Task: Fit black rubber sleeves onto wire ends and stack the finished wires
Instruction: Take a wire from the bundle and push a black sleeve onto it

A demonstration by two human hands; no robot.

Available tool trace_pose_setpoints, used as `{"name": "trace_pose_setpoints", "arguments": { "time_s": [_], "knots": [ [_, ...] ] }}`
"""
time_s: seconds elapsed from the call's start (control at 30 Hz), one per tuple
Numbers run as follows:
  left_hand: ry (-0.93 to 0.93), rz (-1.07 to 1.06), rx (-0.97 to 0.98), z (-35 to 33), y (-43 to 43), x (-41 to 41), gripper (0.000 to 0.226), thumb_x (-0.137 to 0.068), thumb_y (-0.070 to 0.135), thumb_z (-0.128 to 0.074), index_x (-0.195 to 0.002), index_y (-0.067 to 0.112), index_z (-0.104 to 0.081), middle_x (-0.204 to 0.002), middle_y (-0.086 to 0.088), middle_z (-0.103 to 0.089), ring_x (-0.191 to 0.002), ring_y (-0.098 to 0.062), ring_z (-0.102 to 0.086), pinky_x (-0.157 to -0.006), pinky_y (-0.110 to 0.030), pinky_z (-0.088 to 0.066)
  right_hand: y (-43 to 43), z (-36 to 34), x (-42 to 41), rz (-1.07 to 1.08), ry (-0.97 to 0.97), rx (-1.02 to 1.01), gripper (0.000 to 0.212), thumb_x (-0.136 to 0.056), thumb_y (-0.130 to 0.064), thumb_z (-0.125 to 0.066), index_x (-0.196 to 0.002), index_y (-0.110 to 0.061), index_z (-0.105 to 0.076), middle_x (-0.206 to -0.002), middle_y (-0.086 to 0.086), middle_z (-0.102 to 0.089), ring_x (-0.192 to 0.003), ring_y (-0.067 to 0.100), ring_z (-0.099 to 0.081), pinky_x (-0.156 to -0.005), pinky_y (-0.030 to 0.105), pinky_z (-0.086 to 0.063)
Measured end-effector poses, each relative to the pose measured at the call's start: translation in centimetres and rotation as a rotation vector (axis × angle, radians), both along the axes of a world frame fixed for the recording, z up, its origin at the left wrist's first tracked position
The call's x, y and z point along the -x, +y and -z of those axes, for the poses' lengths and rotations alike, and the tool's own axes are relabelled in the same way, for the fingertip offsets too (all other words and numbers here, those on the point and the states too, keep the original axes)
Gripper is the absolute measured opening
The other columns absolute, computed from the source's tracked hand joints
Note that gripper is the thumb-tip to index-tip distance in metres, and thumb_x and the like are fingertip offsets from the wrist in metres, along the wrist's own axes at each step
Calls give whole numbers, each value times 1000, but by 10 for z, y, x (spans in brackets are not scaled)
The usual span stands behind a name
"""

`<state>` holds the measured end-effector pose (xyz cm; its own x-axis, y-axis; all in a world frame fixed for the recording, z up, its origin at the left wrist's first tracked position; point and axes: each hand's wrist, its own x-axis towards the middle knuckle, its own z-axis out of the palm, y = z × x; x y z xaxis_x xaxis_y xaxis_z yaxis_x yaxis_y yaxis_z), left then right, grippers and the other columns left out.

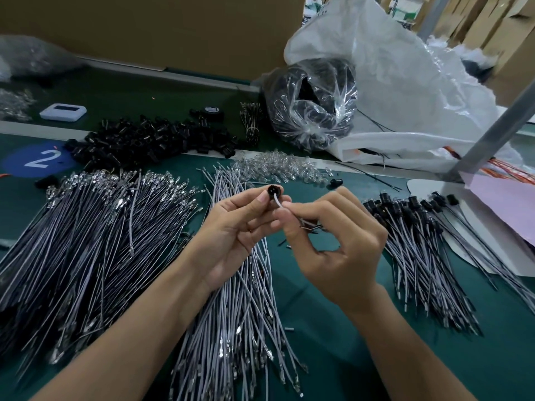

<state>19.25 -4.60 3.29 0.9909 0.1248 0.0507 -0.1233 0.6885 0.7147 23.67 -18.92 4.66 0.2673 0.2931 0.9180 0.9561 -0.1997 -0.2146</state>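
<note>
My left hand [231,227] pinches a black rubber sleeve [272,190] between thumb and fingertips, its round opening facing me. My right hand [333,244] pinches a grey wire [278,204] whose end enters the sleeve. Below the hands lies a pile of bare grey wires [240,299]. A larger heap of wires with metal terminals [86,241] spreads at the left. Finished wires with black sleeves [419,241] are stacked at the right. Loose black sleeves [150,140] are heaped at the back.
Clear small bulbs [278,166] lie in a pile behind the hands. A clear bag of black parts [312,105] and a white sack [405,96] stand at the back right. A white device [63,112] sits at the back left, a metal post [498,125] at the right.
</note>
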Motion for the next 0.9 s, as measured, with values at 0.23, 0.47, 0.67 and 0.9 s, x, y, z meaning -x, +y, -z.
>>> {"name": "trace_pose_setpoints", "arguments": {
  "time_s": [0.23, 0.47, 0.67, 0.9],
  "knots": [
    [2, -22, 1, -2, 0, 0, 21, -80, 13, -59, -80, 12, -80, -85, -8, -76, -67, -6, -71, -57, -14, -54, 1, -2, 1, 3, -5, 1, 12, -84, -7, -74, -75, 0, -73, -67, 6, -67, -57, 21, -54, -56, 28, -45],
    [15, -23, 10, -3, 0, 0, 19, -79, 13, -60, -80, 10, -79, -82, -8, -75, -67, -9, -72, -57, -15, -55, 1, -2, 1, 7, -1, -8, 11, -84, -7, -74, -76, 0, -74, -70, 7, -69, -57, 22, -56, -56, 29, -46],
    [9, -21, 9, -3, -1, 0, 22, -80, 12, -58, -76, 12, -80, -81, -6, -76, -63, -5, -70, -55, -13, -54, 1, -2, 2, 12, -10, 12, 12, -85, -9, -74, -77, 0, -75, -68, 7, -68, -56, 24, -56, -56, 29, -45],
    [30, -54, 28, -1, 0, -1, 19, -79, 9, -60, -77, 10, -79, -80, -7, -76, -65, -8, -72, -57, -16, -56, 1, -4, 3, 79, 5, 16, 14, -86, -9, -72, -74, -2, -74, -67, 5, -67, -57, 21, -54, -57, 28, -45]
  ]
}}
